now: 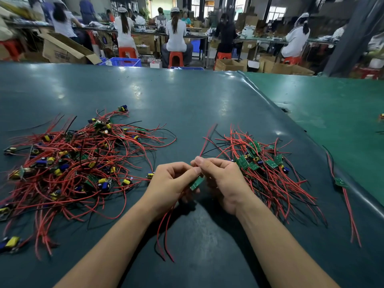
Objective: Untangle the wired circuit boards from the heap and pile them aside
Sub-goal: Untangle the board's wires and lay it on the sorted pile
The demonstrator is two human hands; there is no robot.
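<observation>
A tangled heap of small circuit boards with red and black wires lies on the left of the dark green table. A second pile of green boards with red wires lies on the right. Between them my left hand and my right hand hold one green circuit board above the table. Both hands pinch it near the top, fingertips meeting. Its red and black wires hang down toward me past my left wrist.
One loose board with red wires lies at the table's right edge, where a lighter green mat begins. Beyond the table's far edge, people sit on orange stools at benches among cardboard boxes and blue crates.
</observation>
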